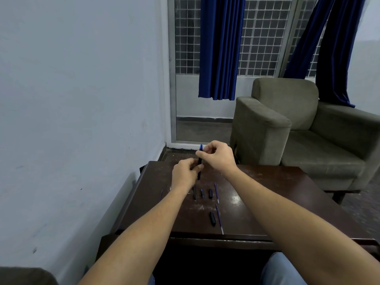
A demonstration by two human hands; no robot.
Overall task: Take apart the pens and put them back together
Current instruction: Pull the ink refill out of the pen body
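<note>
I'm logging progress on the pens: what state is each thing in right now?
Pen: held upright, blue end up.
Left hand: grips the pen's lower part.
Right hand: pinches the pen's upper part.
Near refill: out of its barrel, flat on the table.
Black piece beside it: separate, lying flat.

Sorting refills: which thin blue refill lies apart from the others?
The thin blue refill left of the left forearm; the other two refills lie between the arms.
</note>
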